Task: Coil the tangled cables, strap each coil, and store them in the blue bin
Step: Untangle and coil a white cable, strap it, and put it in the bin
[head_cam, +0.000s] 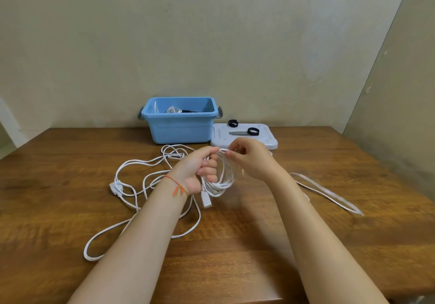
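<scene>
White cable half coiled between two hands, in front of the blue bin (180, 124).

The left hand (200, 170) is fisted round a white cable coil (223, 174) held above the table (259, 244), a plug hanging just below that fist. The right hand (247, 157) pinches a strand at the coil's top. Loose cable (141, 186) sprawls on the table left of the bin's front, with a blurred loop trailing right. Black straps (253, 131) lie on the white lid (268, 138) beside the bin.

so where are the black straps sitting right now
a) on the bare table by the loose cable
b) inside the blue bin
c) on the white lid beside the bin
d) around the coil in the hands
c: the two black straps lie on the white lid, right of the blue bin.
</scene>
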